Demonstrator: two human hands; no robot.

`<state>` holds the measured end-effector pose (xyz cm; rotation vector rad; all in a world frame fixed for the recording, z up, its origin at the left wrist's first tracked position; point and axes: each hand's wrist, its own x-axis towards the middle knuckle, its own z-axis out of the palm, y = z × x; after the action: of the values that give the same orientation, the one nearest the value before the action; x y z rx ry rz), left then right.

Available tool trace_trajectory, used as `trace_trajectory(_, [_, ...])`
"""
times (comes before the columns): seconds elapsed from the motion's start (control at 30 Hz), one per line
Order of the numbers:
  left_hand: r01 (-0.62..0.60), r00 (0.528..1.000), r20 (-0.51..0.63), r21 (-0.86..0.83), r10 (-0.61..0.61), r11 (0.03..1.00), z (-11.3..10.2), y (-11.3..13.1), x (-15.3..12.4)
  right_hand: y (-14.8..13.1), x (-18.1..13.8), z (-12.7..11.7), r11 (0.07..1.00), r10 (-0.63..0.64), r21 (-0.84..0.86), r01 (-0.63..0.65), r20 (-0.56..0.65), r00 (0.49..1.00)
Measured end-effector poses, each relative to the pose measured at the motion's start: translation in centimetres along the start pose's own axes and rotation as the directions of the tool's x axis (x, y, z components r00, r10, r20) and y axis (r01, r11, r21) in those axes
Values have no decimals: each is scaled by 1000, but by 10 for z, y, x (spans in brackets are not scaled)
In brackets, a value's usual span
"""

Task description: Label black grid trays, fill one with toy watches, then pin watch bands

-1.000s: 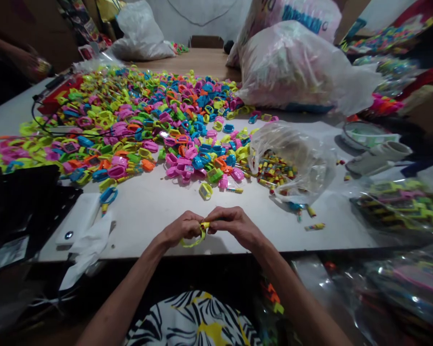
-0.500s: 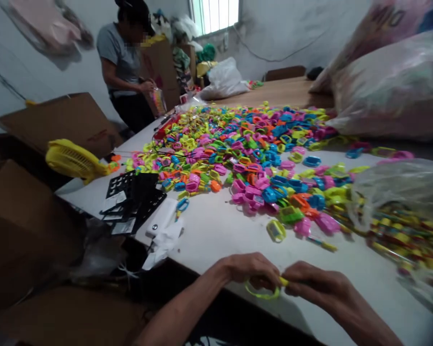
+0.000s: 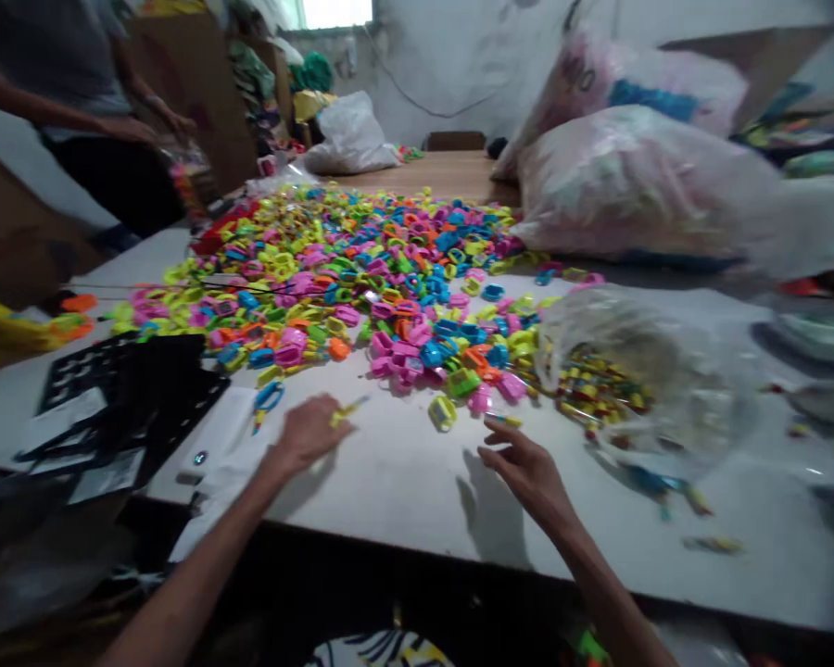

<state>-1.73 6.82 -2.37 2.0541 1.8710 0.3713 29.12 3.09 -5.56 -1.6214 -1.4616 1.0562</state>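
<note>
My left hand is closed over the left part of the white table, with a slim clear tube with a yellow end sticking out of its fingers. Whether it also holds a yellow band I cannot tell. On the right, my right hand is open, fingers apart, just below another yellow-ended tube lying on the table. A yellow toy watch lies between the hands. Beyond them spreads a big heap of toy watches in pink, blue, yellow, green and orange.
A clear plastic bag of small coloured tubes lies at right, loose tubes near it. Black trays, a white box and a blue ring-shaped piece are at left. Full sacks stand behind. A person stands at far left.
My hands were together at a yellow band and stick; they have parted, the left moving left, the right opening. The view has turned right. The standing person's hands have shifted.
</note>
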Motion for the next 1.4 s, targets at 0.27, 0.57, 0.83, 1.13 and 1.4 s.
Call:
trace_trajectory(0.27, [-503,855,-14,223,519,835,61,83,35,11,31,5,827,-71,-562,-25,-149,986])
trace_trajectory(0.57, [-408,909,-56,72,412,910,97,101,34,17,38,-33,728,-10,-680,-85,-134,991])
trace_trajectory(0.83, [39,991,113,-747,69,664,70,88,15,-4,43,-10,844,33,-536,1,54,998])
trace_trajectory(1.13, [237,962,265,-933,68,272,72,88,-14,-43,8,34,683,50,711,-165,180,982])
trace_trajectory(1.4, [212,972,208,-977,-108,29,79,85,-29,-31,-11,54,508,184,839,-197,117,976])
